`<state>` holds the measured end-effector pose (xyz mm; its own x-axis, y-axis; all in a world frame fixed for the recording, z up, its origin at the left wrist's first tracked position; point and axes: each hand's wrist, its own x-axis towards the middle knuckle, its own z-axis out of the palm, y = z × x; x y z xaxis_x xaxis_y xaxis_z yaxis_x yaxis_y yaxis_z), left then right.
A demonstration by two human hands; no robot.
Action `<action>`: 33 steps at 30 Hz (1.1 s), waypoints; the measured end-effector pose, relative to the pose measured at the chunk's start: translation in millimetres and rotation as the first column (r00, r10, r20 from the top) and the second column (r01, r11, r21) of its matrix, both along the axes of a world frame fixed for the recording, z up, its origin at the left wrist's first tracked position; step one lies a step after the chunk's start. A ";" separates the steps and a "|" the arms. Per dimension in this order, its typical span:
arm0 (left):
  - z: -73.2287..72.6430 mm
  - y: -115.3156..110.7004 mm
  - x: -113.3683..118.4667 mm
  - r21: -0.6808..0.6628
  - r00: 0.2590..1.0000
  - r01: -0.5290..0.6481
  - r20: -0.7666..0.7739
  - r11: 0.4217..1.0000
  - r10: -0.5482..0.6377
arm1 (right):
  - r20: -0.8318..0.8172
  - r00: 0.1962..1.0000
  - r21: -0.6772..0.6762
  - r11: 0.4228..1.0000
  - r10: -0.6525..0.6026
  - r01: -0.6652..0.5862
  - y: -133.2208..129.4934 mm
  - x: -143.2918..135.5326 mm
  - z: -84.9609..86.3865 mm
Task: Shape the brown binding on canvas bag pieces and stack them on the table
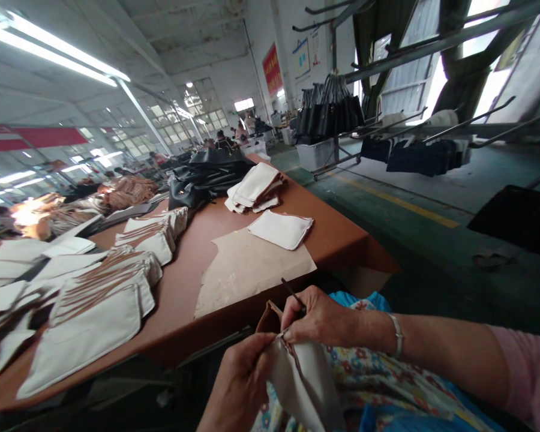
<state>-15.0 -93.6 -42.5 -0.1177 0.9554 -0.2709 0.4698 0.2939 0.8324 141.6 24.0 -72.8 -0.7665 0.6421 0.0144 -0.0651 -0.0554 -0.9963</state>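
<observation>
Over my lap I hold a white leather-like pouch piece (308, 378) with a brown inner side and an open edge. My left hand (247, 372) pinches that edge between thumb and fingers. Close against it, my right hand (317, 318) is closed at the same edge. A thin dark stick-like tool (291, 289) juts up from between its fingers; its lower end is hidden, so its exact kind is unclear. On the table just ahead, a finished-looking white piece (281, 230) lies partly on a sheet of tan paper (252, 270).
A brown-topped table (337, 222) stretches away ahead. It bears a small stack of white pieces (254, 186), rows of overlapping white pieces (103, 300) at left, and black bags (211, 171) farther back. To the right stands a metal rack with hanging black bags (328, 117).
</observation>
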 end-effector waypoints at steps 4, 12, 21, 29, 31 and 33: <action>-7.5 -2.5 7.1 0.238 0.956 0.037 -0.291 0.971 0.035 | 0.027 1.000 -0.046 0.999 0.002 -0.001 -0.9 2.5 -2.5; -4.0 0.6 3.4 0.081 0.999 -0.033 -0.024 0.996 0.035 | 0.082 0.996 -0.074 0.997 -0.025 0.031 -4.8 4.0 -0.7; -18.8 5.5 10.4 -0.050 0.986 -0.112 0.117 0.993 0.117 | 0.068 0.997 0.063 0.998 -0.028 0.024 -9.1 8.4 -1.1; -27.5 -3.1 19.1 -0.129 0.850 -0.284 0.425 0.950 0.312 | -0.137 0.959 0.708 0.702 0.248 -0.081 8.9 20.8 -22.2; -20.7 -4.8 23.7 -0.148 0.820 -0.276 0.479 0.950 0.313 | -0.162 0.951 0.752 0.657 0.263 -0.054 12.3 21.7 -25.8; -14.6 -5.3 27.6 -0.151 0.795 -0.281 0.516 0.948 0.318 | -0.183 0.945 0.763 0.645 0.273 -0.039 13.3 22.8 -26.6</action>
<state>12.6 -98.8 -57.1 -0.2162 0.8749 -0.4333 -0.1560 0.4071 0.9000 164.4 37.3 -99.4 -0.7442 0.1947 0.6390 -0.3841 0.6579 -0.6478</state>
